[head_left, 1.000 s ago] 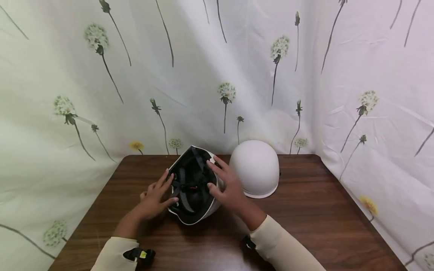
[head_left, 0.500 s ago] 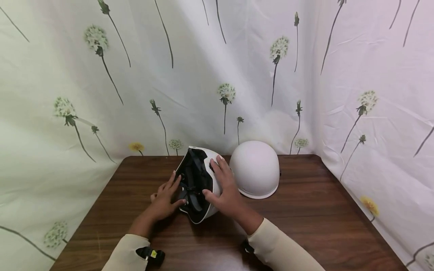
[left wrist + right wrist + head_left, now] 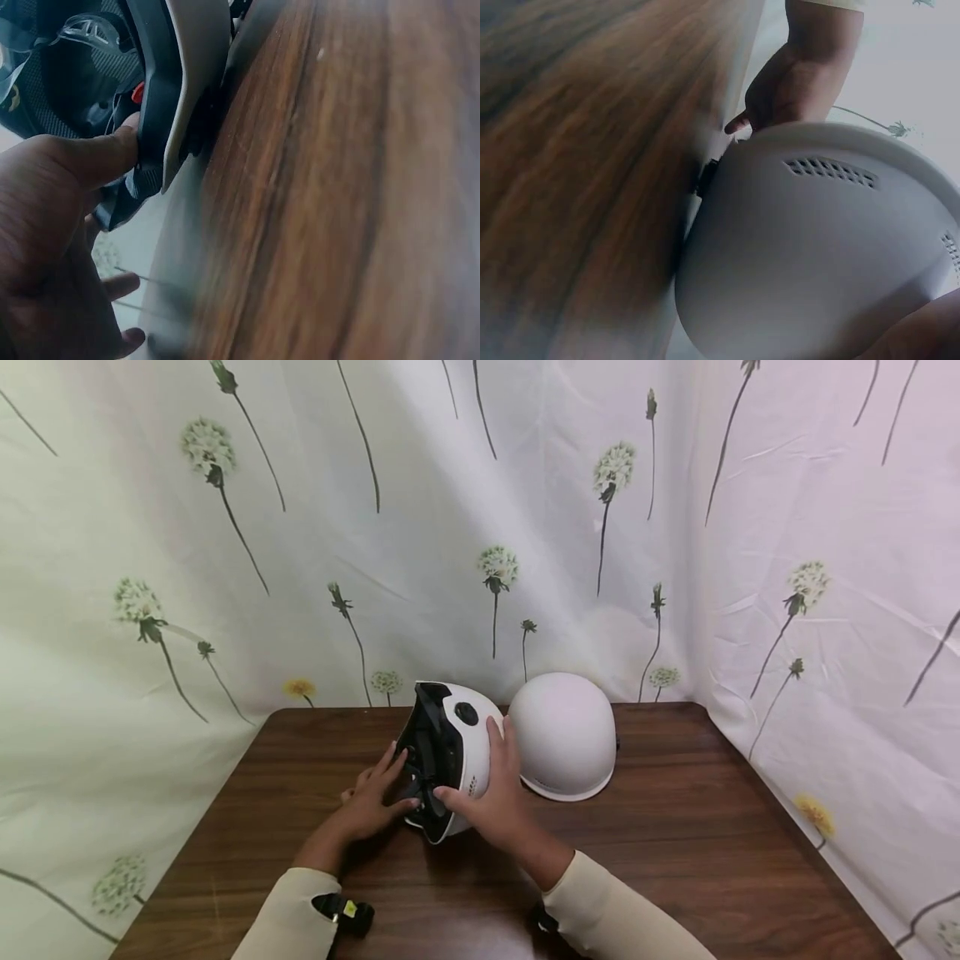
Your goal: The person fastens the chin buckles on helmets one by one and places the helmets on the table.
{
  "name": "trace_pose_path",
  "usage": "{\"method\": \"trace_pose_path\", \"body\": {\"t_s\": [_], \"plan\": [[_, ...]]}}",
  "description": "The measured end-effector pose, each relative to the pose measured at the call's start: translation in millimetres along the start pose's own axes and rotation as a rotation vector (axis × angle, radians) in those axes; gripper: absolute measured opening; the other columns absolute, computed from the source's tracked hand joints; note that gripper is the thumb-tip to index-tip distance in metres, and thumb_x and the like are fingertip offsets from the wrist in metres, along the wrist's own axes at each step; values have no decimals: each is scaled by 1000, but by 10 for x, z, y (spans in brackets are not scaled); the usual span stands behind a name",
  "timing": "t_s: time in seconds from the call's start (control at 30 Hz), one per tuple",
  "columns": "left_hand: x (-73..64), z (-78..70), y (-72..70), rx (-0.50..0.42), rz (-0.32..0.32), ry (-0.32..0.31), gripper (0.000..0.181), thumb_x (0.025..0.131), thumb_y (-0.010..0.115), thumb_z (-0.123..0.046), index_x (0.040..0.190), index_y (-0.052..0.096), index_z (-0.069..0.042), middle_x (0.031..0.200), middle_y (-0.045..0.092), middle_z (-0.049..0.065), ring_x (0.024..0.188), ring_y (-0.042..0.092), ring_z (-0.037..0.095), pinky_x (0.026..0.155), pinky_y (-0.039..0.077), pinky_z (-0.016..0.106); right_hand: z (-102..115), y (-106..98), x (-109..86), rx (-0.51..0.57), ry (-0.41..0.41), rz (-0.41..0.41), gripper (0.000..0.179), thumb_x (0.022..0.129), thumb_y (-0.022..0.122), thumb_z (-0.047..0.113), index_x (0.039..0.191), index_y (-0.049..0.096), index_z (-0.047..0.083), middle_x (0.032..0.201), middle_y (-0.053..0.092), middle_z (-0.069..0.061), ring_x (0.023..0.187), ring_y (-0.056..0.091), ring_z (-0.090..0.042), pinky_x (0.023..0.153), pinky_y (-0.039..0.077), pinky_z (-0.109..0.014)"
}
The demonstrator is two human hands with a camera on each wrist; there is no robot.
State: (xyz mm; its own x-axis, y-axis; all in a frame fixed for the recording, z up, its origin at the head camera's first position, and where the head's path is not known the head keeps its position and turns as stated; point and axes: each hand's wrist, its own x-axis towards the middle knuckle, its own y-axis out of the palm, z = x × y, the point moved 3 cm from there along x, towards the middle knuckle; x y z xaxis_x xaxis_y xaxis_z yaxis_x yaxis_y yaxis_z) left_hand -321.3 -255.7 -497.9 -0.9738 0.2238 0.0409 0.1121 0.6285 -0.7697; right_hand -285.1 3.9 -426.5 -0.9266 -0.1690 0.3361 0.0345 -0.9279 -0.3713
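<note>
Helmet (image 3: pixel 474 756) tilted on its side; left hand (image 3: pixel 371 803) holds rim (image 3: pixel 180 105), right hand (image 3: pixel 493 793) grips shell (image 3: pixel 795 240); best turned slowly, both pressing evenly

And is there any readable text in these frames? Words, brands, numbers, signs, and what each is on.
Readable text: none.
White hard-shell helmet with black lining: no lettering visible; the dark grid-like marks look like vent holes.
Smooth white dome-shaped helmet: faint marks near its rim, too small to tell if lettering.
Black wrist-worn device with small yellow patch: too small to read.
</note>
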Motion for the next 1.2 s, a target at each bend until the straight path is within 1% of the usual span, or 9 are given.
{"method": "trace_pose_path", "body": {"t_s": [0.17,0.27,0.37,0.47,0.6,0.77,1.0,1.1,1.2], "plan": [[48,-22,33,-33,35,7,94,103,69,-58,176,22,-26,186,2,12,160,13,61,112,6,88,-42,22,-33,-6,12,-28,127,79,93,54,174,10,47,185,-6,-7,170,11,-41,125,31,-74],[40,-7,25,-54,22,29,95,101,71,-60,176,24,-26,186,6,14,158,14,62,113,2,89,-51,38,-62,-13,4,-42,128,79,93,55,175,9,46,185,-5,-12,169,11,-42,126,30,-73],[23,11,-29,-69,0,49,97,100,71,-62,176,20,-30,183,18,18,156,16,64,113,1,90,-52,45,-81,-7,-4,-57,128,79,95,53,175,11,44,184,-4,-16,169,11,-43,126,30,-73],[40,-4,-121,-78,-26,71,100,101,71,-59,177,13,-33,177,32,24,157,22,63,116,9,90,-57,43,-82,6,-7,-69,129,78,96,51,176,13,42,184,-4,-16,169,11,-43,127,29,-72],[86,-122,-293,-133,-19,59,100,105,70,-48,178,4,-28,176,31,29,162,22,61,123,18,85,-66,39,-70,12,-2,-72,130,78,98,50,176,13,41,185,-5,-14,170,9,-41,128,29,-71],[165,-337,-521,-155,-8,-3,94,110,62,-47,178,1,-23,183,10,24,167,10,55,129,16,79,-73,36,-55,3,-25,-72,132,78,98,50,176,12,38,184,-5,-17,169,11,-44,126,30,-73],[345,-766,-845,-154,-86,100,87,113,50,-50,176,7,-8,183,5,27,169,6,52,132,12,75,-64,27,-43,-1,-44,-50,133,79,96,53,177,10,31,183,-7,-18,168,10,-47,124,32,-74],[436,-974,-949,-148,-131,143,88,113,49,-53,176,9,-6,183,5,26,170,6,49,133,12,73,-66,23,-42,1,-41,-36,132,80,95,54,177,8,32,184,-9,-17,169,9,-47,125,31,-75],[504,-1198,-984,-141,-133,148,91,111,52,-57,176,13,-8,184,9,22,171,8,45,134,13,71,-67,12,-44,3,-41,-32,132,81,95,54,177,7,33,184,-9,-15,169,8,-47,125,30,-76]]}}
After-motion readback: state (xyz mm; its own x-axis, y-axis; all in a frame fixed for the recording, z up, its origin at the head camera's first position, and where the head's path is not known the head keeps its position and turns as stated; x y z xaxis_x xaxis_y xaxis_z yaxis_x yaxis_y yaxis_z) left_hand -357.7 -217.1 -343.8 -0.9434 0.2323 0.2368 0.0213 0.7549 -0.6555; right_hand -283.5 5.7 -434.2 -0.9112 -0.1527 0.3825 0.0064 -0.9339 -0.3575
